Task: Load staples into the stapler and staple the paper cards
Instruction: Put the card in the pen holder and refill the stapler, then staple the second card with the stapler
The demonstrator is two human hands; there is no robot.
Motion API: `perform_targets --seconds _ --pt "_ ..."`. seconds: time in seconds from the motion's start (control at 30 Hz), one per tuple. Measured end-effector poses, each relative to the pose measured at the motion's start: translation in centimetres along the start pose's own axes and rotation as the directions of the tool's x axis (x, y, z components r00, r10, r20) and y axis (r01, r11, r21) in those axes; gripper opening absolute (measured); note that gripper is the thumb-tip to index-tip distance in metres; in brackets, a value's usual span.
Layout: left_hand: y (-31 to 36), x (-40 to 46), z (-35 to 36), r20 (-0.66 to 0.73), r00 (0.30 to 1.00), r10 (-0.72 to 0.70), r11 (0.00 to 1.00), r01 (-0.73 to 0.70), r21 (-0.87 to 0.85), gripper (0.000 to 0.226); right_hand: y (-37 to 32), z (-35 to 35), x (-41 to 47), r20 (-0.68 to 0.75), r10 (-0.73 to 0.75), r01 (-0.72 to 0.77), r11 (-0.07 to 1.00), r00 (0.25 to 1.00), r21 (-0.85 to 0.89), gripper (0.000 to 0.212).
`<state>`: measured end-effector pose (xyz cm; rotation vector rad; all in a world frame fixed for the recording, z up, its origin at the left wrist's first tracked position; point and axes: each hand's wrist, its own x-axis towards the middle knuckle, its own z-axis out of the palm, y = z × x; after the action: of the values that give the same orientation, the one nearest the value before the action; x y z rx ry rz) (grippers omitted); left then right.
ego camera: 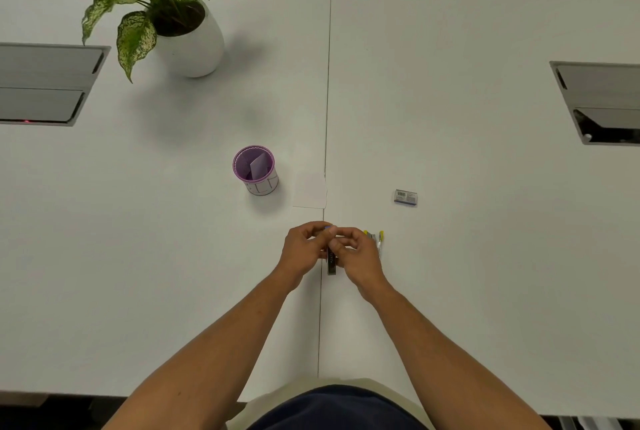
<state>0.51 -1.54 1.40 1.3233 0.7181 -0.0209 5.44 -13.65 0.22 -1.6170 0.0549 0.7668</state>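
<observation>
Both hands meet over the table (pixel 450 291): left hand (pixel 304 249) and right hand (pixel 356 253) curl their fingers (pixel 341 245) around a dark stapler (pixel 331 265), paper card (pixel 310 191) just beyond.

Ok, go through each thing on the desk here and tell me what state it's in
Stapler: gripped by both hands, off the table.
Left hand: curled on the stapler.
Right hand: curled on the stapler.
Staple box: lying flat, untouched.
Paper card: flat on the table.
Purple cup: upright, a card inside.
</observation>
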Motion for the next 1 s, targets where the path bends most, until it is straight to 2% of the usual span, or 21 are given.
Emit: perform_targets --seconds 0.3,0.43,0.53,0.6,0.7,0.83,1.0 --pt "-0.1 0.8 -0.5 0.073 0.997 -0.012 0.998 0.008 0.059 0.021 0.1 0.2 0.3 0.022 0.041 -0.041 0.999 0.999 0.008 0.028" --pt "-0.6 1.2 -1.1 0.035 0.999 -0.038 0.984 0.031 0.175 0.021 0.3 0.5 0.7 0.04 0.047 -0.043 0.994 0.998 -0.103 0.039" --pt "-0.9 1.9 -1.7 -0.007 1.0 0.005 0.939 -0.002 0.343 0.024 0.4 0.7 1.3 -0.051 0.026 -0.038 0.965 0.998 -0.258 0.049" --pt "-1.2 2.4 -2.1 -0.071 0.996 0.047 0.875 -0.006 0.484 0.033 0.6 0.9 1.8 -0.121 -0.039 -0.016 0.908 0.992 -0.419 0.052" --pt "-1.4 3.1 -3.0 -0.119 0.988 0.102 0.78 -0.005 0.626 0.036 0.9 1.1 2.4 -0.148 -0.098 -0.019 0.771 0.984 -0.637 0.049" --pt "-0.5 4.7 -3.7 -0.048 0.985 0.165 0.654 -0.073 0.753 0.036 0.8 1.6 3.4 -0.123 -0.123 -0.025 0.598 0.985 -0.801 0.042" --pt "0.0 6.7 -4.3 0.069 0.981 0.184 0.495 -0.153 0.855 0.043 0.9 2.1 4.0 -0.066 -0.151 0.006 0.435 0.986 -0.9 0.039"
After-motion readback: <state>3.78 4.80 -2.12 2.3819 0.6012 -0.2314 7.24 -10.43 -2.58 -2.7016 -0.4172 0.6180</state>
